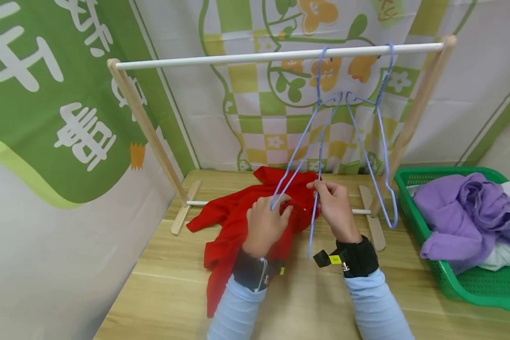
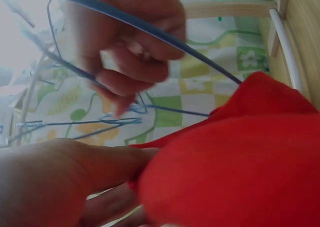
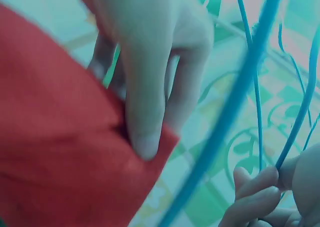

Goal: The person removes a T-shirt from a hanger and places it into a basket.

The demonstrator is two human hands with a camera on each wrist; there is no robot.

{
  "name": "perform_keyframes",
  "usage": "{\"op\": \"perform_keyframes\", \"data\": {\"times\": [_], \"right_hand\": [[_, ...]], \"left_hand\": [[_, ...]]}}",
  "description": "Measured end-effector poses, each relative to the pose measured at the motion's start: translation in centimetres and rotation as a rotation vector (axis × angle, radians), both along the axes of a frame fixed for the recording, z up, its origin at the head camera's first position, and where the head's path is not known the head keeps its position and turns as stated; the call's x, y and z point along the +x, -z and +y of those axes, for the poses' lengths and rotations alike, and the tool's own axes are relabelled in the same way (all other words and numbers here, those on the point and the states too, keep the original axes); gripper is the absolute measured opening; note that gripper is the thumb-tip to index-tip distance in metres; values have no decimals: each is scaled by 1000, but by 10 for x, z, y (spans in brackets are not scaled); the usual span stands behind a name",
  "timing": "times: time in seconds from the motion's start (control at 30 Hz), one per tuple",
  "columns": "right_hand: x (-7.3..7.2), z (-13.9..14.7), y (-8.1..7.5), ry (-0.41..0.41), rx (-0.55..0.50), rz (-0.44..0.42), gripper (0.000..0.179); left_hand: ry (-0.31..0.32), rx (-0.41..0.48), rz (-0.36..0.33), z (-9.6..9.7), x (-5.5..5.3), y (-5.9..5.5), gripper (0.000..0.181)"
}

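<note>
A red garment (image 1: 233, 236) lies spread on the table, its upper part lifted. My left hand (image 1: 265, 222) pinches its edge between thumb and fingers, clearest in the right wrist view, where the left thumb (image 3: 145, 132) presses on the cloth. My right hand (image 1: 335, 210) pinches the wire of a blue hanger (image 1: 312, 226) beside the garment. In the left wrist view, a length of blue wire (image 2: 150, 29) runs to the red cloth (image 2: 240, 162) and disappears at its edge; whether it is inside or behind is hidden. Two blue hangers (image 1: 384, 137) hang from the rack.
A wooden rack with a white rail (image 1: 221, 59) stands at the back of the table (image 1: 153, 293). On the right, a green basket (image 1: 446, 283) holds a purple garment (image 1: 471, 217) and white cloth (image 1: 505, 250). A patterned curtain (image 1: 255, 127) hangs behind.
</note>
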State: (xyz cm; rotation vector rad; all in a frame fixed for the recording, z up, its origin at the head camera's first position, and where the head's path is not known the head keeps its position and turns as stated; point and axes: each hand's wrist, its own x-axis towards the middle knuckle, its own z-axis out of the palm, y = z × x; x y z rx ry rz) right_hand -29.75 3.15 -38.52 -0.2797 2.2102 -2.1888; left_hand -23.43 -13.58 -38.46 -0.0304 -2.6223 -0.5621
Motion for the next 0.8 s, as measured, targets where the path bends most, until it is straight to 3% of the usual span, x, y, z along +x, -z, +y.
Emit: {"op": "perform_keyframes", "data": {"times": [0.13,0.43,0.8], "right_hand": [[13,-3,-8,22,-24,9,37],[39,-10,-23,42,-88,62,32],[70,-10,-43,37,-106,103,31]], "left_hand": [[-2,81,3,-4,-7,2,9],[-18,188,5,-8,-13,5,17],[-16,187,4,-12,-18,7,18]]}}
